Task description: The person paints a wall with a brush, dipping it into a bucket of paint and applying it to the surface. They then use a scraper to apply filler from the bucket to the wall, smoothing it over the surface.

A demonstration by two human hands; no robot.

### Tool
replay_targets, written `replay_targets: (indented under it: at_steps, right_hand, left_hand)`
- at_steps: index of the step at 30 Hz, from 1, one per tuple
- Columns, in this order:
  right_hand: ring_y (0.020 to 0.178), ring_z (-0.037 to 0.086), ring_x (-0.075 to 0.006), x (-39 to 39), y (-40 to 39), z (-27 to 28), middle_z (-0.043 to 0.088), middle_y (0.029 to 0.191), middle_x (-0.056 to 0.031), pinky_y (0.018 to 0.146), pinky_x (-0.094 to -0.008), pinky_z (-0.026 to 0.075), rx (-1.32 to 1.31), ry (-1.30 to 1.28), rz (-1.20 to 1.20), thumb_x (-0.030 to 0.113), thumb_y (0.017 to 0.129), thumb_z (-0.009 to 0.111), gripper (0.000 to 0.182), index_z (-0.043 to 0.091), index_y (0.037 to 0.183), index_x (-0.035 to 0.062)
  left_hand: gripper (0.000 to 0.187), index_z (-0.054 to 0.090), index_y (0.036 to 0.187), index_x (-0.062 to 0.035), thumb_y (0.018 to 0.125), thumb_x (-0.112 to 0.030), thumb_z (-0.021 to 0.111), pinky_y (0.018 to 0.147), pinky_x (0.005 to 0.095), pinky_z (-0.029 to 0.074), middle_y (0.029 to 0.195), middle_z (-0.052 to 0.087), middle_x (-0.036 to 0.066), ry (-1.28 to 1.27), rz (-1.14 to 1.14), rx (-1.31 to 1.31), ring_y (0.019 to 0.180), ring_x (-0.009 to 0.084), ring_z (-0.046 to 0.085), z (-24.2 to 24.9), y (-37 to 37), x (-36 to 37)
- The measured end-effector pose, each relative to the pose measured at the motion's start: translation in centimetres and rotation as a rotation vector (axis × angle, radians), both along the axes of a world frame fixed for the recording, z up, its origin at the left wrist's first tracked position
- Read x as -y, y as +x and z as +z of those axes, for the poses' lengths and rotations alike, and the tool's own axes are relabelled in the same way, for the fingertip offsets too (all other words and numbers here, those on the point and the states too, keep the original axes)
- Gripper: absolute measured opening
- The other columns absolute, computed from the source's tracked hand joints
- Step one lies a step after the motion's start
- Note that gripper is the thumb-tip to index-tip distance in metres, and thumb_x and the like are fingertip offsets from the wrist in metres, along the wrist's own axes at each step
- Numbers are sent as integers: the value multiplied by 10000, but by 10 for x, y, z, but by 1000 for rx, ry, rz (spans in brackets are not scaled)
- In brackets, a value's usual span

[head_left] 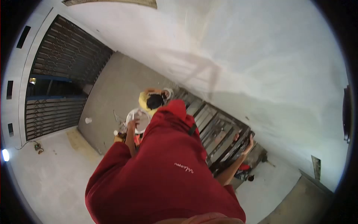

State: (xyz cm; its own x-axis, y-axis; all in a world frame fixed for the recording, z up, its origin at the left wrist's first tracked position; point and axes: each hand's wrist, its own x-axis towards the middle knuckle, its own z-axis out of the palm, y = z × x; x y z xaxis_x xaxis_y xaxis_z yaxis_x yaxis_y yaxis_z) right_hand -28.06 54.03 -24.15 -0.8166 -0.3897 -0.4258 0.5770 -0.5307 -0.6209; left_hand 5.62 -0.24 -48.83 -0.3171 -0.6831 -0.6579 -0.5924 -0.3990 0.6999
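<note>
My left hand (133,122) is at the near-left rim of a round white bucket (148,127), its fingers curled over the edge. A pale, greyish content shows inside the bucket, along with a whitish object too small to name. My right hand (247,145), arm stretched out to the right, is closed around the end of a dark slatted ladder (204,120). The ladder runs along the wall beside me, partly hidden by my red hoodie (167,168).
Far below, a person in yellow (151,102) reaches to a smaller white bucket (169,92). Another person (245,173) is beyond my right arm. A white plastered wall (261,67) rises alongside. Folding metal gates (63,48) stand left; a small white container (88,120) sits on the floor.
</note>
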Motion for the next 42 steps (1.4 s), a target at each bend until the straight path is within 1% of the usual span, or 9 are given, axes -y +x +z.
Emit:
replay_targets:
  at_steps: [3, 5, 10, 13, 25, 31, 35, 37, 42]
  right_hand:
    - [728, 507, -234, -10, 2, -10, 530, 831, -133, 631, -332, 416, 98, 66, -13, 500, 917, 430, 553, 532, 1056, -26]
    - [766, 484, -226, -9, 0, -9, 511, 865, -122, 717, -333, 391, 57, 34, 82, 513, 909, 436, 556, 504, 1063, -17]
    - [777, 477, -252, -14, -3, -19, 509, 870, -145, 711, -346, 389, 142, -86, 61, 497, 873, 489, 602, 499, 1079, -69]
    - [816, 468, -218, -16, -3, -20, 484, 923, -108, 734, -333, 389, 91, -95, 120, 503, 890, 465, 577, 467, 1131, -22]
    - [826, 583, -296, -23, 0, -25, 589, 947, -199, 749, -398, 474, 148, 13, 0, 425, 828, 547, 579, 529, 1101, -86]
    - [977, 618, -361, -21, -14, -13, 615, 1097, -274, 876, -449, 490, 128, 382, -22, 408, 833, 532, 618, 520, 1182, -103]
    - [886, 617, -327, -19, -9, -25, 615, 1014, -212, 812, -431, 492, 101, -41, 42, 482, 831, 503, 666, 509, 1197, -75]
    - [706, 539, -253, -22, -8, -34, 539, 864, -130, 683, -383, 447, 94, -65, 22, 528, 841, 474, 648, 512, 1143, -44]
    - [661, 507, -225, -22, -7, -30, 512, 814, -114, 638, -365, 434, 156, 4, -3, 561, 855, 457, 643, 503, 1101, -32]
  left_hand:
    - [287, 732, 1013, -127, 828, -214, 530, 530, 260, 397, 728, 652, 31, -21, -71, -10, 591, 115, 527, -6, -2, 14]
    - [289, 721, 1005, -72, 843, -260, 574, 528, 255, 394, 769, 666, 35, 74, 48, 115, 602, 111, 533, 29, -26, 4]
    - [322, 727, 988, -70, 850, -332, 600, 518, 244, 384, 754, 656, 73, 89, -2, 175, 566, 92, 473, 58, -40, -12]
    - [318, 727, 989, -69, 853, -327, 599, 525, 245, 387, 749, 648, 66, 96, -12, 163, 576, 91, 470, 35, -35, -14]
    - [301, 697, 1021, -27, 879, -272, 595, 503, 240, 396, 949, 695, 47, 218, -44, 127, 646, 97, 574, 12, -20, -27]
    - [301, 708, 1007, -49, 876, -301, 609, 467, 237, 367, 823, 682, 61, 240, 13, 255, 563, 80, 507, 13, -1, -25]
    - [299, 705, 997, -57, 876, -311, 602, 490, 242, 378, 819, 683, 65, 278, 14, 291, 542, 85, 477, -19, 2, 2]
    - [299, 702, 1005, -66, 872, -315, 603, 501, 246, 385, 833, 687, 66, 246, -14, 203, 546, 84, 481, -28, -2, 12]
    - [335, 688, 1072, -98, 867, -343, 585, 536, 237, 383, 759, 633, 23, 223, -88, 325, 557, 73, 424, -58, -27, 30]
